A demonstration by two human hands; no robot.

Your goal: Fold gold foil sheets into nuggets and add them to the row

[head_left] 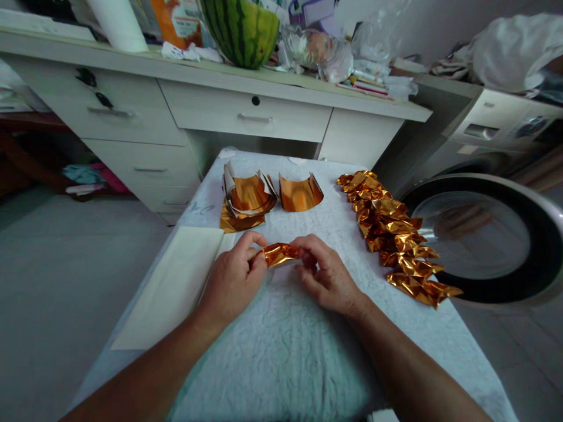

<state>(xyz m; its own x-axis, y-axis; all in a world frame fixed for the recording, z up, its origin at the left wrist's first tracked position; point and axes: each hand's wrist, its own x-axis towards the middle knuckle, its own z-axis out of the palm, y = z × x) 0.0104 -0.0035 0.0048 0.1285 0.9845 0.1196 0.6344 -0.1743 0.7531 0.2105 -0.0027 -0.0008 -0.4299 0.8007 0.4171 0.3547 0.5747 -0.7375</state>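
Between both hands, just above the cloth, is a small folded piece of shiny gold foil paper [280,254]. My left hand [240,269] pinches its left end with thumb and fingers. The right end is gripped by the fingers of my right hand [323,269]. Beyond them lies a stack of curled gold foil sheets [248,193], with one single curled sheet [301,194] to its right. A row of folded gold foil pieces [387,225] runs down the table's right side. White paper sheets [171,287] lie flat to the left of my left hand.
The table [272,363] has a pale cloth cover. Behind it stands a white desk [246,111] with drawers, bearing a cut watermelon [241,32], plastic bags and other clutter. At the right, a washing machine's open round door [484,234] reaches close to the table edge.
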